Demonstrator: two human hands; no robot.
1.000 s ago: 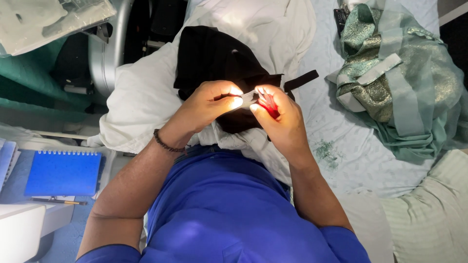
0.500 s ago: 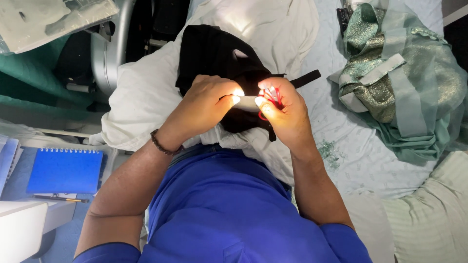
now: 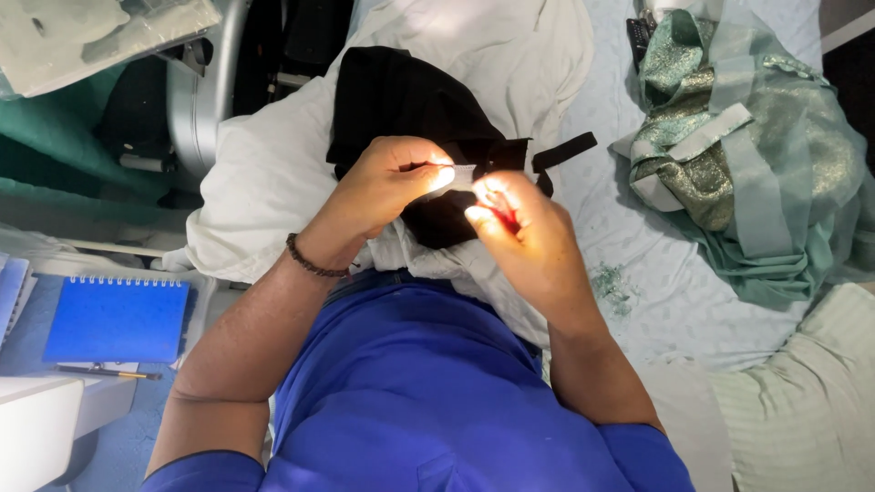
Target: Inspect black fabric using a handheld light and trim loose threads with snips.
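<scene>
**A:** Barely shifted from half a second back, just both hands drawn a touch tighter together over the black fabric (image 3: 401, 100), same spot on the lap. Left hand (image 3: 387, 182) pinching a small pale strip (image 3: 462, 176), maybe a label or tape end, right at the edge of the cloth. Right hand (image 3: 524, 232) closed too, grip wrapped round something small and red (image 3: 504, 217), thumb and forefinger meeting the left ones.

**B:** Red thing, any guess? Looks like a seam ripper or snips handle, but mostly buried in the palm, so can't really tell.

**A:** Same, too hidden. Black piece draped over white cloth (image 3: 273, 191), trailing a narrow strap (image 3: 565, 150) off to the right side.

**B:** Handling-wise: probably light, floppy, zero stiffness, so bunching and sliding likely unless pinched close to the work point. Best held right where the left fingers already sit, near the pale strip, keeping that bit taut.

**A:** Agreed. Not fragile as such, but easy to nick with anything sharp. Also glare from the light washing out the fingertips, so exact contact hard to read.

**B:** Other stuff around: green and gold garment (image 3: 738, 155) well apart on the bed, blue spiral notebook (image 3: 117, 319) with a pen (image 3: 108, 372) just beside it on the bench.
</scene>
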